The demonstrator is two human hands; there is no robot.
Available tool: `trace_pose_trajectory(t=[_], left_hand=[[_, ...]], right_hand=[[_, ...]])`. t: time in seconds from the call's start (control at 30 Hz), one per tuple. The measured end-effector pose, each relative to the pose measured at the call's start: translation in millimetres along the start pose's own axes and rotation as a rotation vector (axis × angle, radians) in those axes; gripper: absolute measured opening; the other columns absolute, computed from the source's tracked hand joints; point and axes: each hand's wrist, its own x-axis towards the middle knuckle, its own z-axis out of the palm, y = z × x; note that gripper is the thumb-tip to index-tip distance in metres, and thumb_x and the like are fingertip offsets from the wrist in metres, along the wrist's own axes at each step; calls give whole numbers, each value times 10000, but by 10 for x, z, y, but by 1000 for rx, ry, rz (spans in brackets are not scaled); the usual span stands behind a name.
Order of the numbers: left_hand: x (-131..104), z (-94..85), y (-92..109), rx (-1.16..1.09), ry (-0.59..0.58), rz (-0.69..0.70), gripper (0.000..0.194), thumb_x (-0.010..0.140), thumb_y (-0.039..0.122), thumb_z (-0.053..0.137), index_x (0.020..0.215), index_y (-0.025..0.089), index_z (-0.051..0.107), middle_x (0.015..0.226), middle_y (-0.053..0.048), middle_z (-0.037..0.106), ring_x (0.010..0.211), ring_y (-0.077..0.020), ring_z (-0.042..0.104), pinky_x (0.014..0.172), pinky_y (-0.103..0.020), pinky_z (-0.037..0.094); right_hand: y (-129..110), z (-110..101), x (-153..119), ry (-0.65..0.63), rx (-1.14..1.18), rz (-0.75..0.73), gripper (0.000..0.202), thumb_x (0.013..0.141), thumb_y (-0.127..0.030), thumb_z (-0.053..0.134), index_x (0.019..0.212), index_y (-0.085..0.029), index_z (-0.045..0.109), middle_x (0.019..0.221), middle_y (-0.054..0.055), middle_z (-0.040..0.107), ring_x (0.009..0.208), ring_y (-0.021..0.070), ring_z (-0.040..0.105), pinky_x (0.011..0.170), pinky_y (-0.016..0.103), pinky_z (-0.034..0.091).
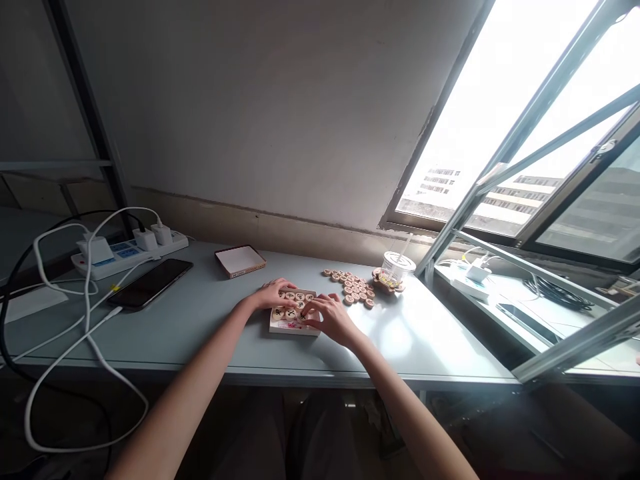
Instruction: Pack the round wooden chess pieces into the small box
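Observation:
A small open box (295, 331) sits on the table near its front edge, with round wooden pieces (290, 313) bearing dark characters laid in rows inside. My left hand (274, 294) rests over the box's left back part, fingers spread across the pieces. At the right side, my right hand (330, 316) has its fingertips closed on a round piece (303, 316) at the front row. Part of the box's printed bottom shows along the front. To the right lies a loose group of similar pieces (356, 289) on the table.
An empty box lid (241, 261) lies behind left. A clear cup with a straw (397, 267) stands in a patterned holder at the right back. On the left are a phone (151, 284), a power strip (125, 257) and loose white cables (89, 313). A metal frame (467, 213) bounds the right.

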Motion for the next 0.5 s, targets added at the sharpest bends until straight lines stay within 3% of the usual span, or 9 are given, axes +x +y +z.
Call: trace_pose_trajectory(t=[0.33,0.43,0.5], left_hand=[[-65,-73,37,-111,-80,15,731,525,494,740,1190,271,532,1265,-76,446,1181,-307,409,932,-359,393],[-55,-76,0,-207,-88,30,688,545,481,733,1169,255,551,1259,-85,457,1179,-296,421,899,-341,421],[-41,-68,-12,-236,-74,13,634,576,501,708,1140,244,572,1243,-90,469,1165,-287,438,877,-328,436]], right_hand=[[-28,22,102,17,-43,-84,195,830,-400,553,785,-252,672,964,25,644,898,174,494,777,311,279],[87,40,137,36,-42,-69,239,865,-415,486,844,-269,674,982,23,639,890,173,502,790,315,293],[256,66,182,110,-77,27,276,903,-399,412,939,-272,655,1020,34,627,938,186,499,820,327,304]])
